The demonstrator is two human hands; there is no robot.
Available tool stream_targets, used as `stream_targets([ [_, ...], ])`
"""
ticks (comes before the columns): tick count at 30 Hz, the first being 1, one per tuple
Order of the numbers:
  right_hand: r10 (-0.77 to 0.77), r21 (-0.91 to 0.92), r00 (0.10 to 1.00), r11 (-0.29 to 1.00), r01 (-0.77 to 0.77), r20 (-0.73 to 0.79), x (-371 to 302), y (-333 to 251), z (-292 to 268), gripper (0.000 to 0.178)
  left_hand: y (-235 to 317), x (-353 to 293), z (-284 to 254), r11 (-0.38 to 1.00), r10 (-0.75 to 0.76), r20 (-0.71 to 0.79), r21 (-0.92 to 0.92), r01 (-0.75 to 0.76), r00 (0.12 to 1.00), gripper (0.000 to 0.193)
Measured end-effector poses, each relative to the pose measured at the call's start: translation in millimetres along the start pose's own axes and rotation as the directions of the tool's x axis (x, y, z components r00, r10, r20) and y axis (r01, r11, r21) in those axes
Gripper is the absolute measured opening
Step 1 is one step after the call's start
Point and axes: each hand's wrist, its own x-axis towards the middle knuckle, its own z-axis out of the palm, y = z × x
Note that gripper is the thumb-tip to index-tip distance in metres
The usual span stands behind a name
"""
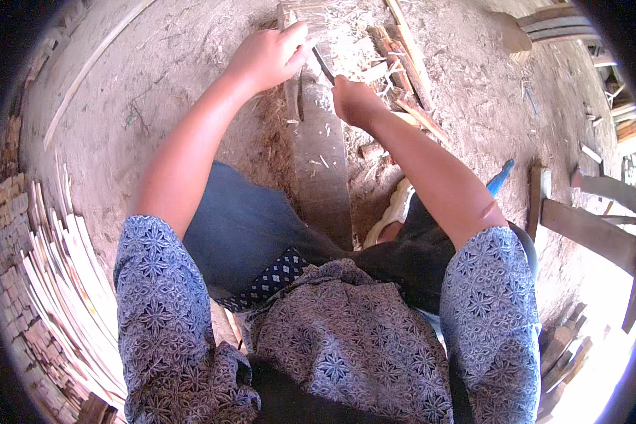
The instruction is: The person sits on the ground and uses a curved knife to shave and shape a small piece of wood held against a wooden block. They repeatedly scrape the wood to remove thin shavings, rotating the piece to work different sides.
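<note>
Both my hands are stretched out over a long wooden bench plank (321,169) between my legs. A narrow dark blade, seemingly a drawknife (324,65), runs slantwise between them. My left hand (272,55) is closed at its far left end, thumb and fingers bent. My right hand (358,103) is wrapped round its near right end, and the handle is hidden in the fist. The blade lies over the far part of the plank, where pale shavings (316,21) are scattered. Whether its edge touches wood I cannot tell.
Split wood pieces (396,63) and shavings lie right of the plank on the earth floor. Long pale strips (71,275) are bundled at the left, beside stacked wood (14,283). A wooden frame (590,233) stands at the right. A thin pole (85,74) lies far left.
</note>
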Motion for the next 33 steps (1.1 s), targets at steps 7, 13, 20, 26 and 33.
stream_targets([
  [7, 0.109, -0.18, 0.893, 0.983, -0.031, 0.438, -14, 55, 18, 0.035, 10, 2, 8, 0.999, 0.04, 0.011, 0.005, -0.04, 0.999, 0.02],
  [13, 0.088, -0.023, 0.996, 0.996, -0.089, -0.031, 5, -26, -41, 0.033, 2, 3, -8, 0.999, 0.034, 0.075, -0.025, -0.032, 0.997, 0.021],
  [20, 0.107, -0.139, 0.988, 0.986, -0.092, 0.109, -4, 71, 52, 0.03, 15, 24, 16, 0.992, 0.116, 0.02, 0.053, -0.116, 0.993, 0.022],
  [26, 0.001, -0.085, 0.979, 0.996, 0.017, 0.206, 2, 17, -31, 0.037, -8, 15, 6, 0.999, 0.036, -0.011, 0.014, -0.036, 0.999, 0.024],
  [33, 0.165, -0.11, 0.958, 0.984, -0.142, 0.234, 6, -13, -57, 0.036, -2, 24, -9, 0.996, -0.037, 0.037, -0.074, 0.04, 0.999, 0.021],
])
